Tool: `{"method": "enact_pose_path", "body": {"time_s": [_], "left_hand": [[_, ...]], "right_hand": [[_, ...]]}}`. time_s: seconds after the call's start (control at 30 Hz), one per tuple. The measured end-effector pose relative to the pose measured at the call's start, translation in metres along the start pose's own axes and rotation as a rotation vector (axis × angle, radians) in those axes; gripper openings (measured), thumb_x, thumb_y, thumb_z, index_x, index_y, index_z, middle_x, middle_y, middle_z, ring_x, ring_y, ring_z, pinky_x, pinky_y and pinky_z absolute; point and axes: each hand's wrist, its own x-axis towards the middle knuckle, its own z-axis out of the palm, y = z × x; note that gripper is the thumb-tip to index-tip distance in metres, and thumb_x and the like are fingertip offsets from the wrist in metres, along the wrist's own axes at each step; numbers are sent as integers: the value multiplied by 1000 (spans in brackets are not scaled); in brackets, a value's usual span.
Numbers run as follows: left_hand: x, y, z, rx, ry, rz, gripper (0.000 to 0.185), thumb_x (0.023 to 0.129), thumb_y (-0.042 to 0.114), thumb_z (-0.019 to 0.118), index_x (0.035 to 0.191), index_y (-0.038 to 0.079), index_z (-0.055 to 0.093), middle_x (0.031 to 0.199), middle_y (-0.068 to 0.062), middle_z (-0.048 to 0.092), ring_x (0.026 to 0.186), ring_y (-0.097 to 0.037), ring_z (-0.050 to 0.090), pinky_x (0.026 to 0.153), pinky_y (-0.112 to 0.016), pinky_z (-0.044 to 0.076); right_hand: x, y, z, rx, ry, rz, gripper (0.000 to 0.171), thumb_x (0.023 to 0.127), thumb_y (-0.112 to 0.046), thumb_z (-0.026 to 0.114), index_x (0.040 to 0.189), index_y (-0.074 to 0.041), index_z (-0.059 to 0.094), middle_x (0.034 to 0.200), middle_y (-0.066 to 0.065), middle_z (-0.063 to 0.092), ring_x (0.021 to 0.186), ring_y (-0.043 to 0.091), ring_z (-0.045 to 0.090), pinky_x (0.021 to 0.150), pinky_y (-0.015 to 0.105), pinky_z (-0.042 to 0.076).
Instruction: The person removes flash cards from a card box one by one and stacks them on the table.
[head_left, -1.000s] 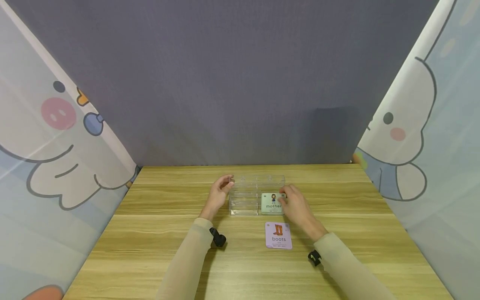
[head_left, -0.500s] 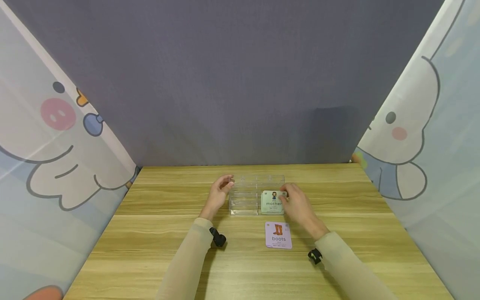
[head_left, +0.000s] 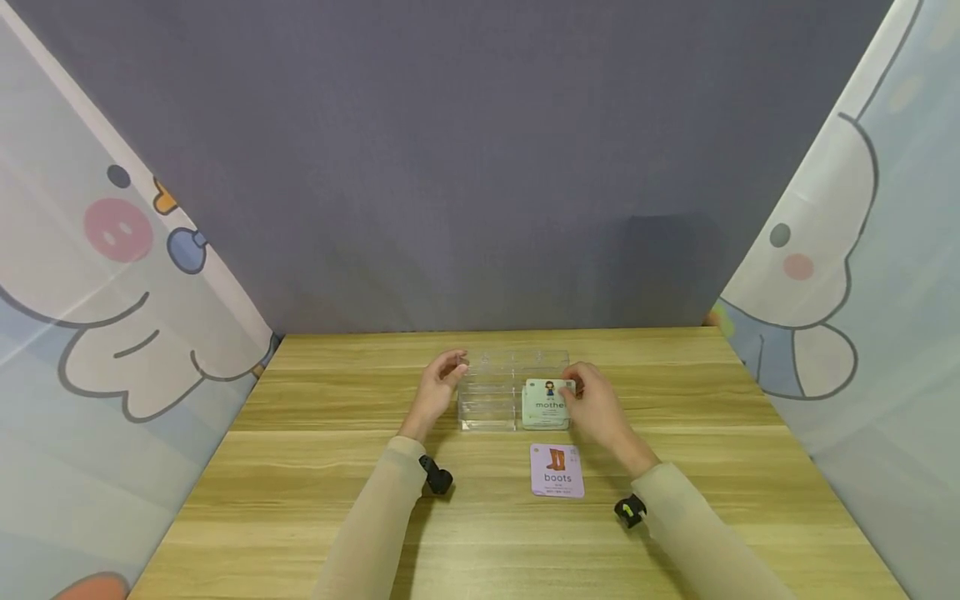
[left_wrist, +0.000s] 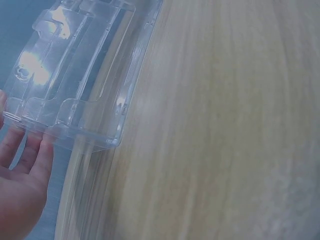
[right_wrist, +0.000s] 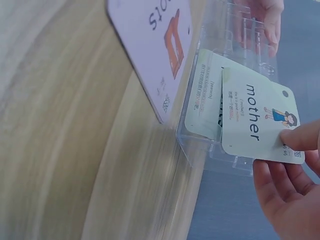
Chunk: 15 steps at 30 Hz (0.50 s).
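Observation:
A clear plastic card holder [head_left: 501,392] with stepped slots stands at the table's middle. My left hand [head_left: 438,390] touches its left end with lightly curled fingers [left_wrist: 30,155]; the same holder [left_wrist: 75,80] fills the left wrist view. My right hand [head_left: 592,407] pinches a pale green "mother" card [head_left: 548,402] at its right edge, holding it at the holder's right slots. In the right wrist view the thumb [right_wrist: 300,137] lies on that card [right_wrist: 255,120], and another green card [right_wrist: 205,95] sits behind it in the holder [right_wrist: 220,150]. A purple "boots" card [head_left: 557,471] lies flat nearer me.
The wooden table [head_left: 300,500] is enclosed by a grey back wall and cartoon-printed curtains on both sides. Black wrist-camera mounts [head_left: 437,479] sit on both forearms.
My right hand has lifted the "mother" card slightly up and toward the back of the holder. The left hand has stayed in place.

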Motion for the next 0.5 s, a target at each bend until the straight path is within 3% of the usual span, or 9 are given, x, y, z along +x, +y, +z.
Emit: {"method": "enact_pose_path", "body": {"time_s": [0.13, 0.5], "left_hand": [[0, 0, 0, 1, -1, -3, 30, 103, 12, 61, 133, 8, 64, 120, -13, 66, 110, -25, 61, 96, -40, 48], [0, 0, 0, -10, -12, 0, 32, 103, 12, 60, 135, 5, 62, 124, -19, 65, 112, -31, 60, 95, -39, 47]], "right_hand": [[0, 2, -1, 53, -3, -5, 21, 91, 3, 71, 111, 2, 64, 96, 7, 60, 88, 21, 57, 73, 33, 52], [0, 7, -7, 79, -80, -9, 21, 95, 0, 70, 114, -2, 62, 93, 5, 63, 83, 18, 58, 69, 29, 50]]}}
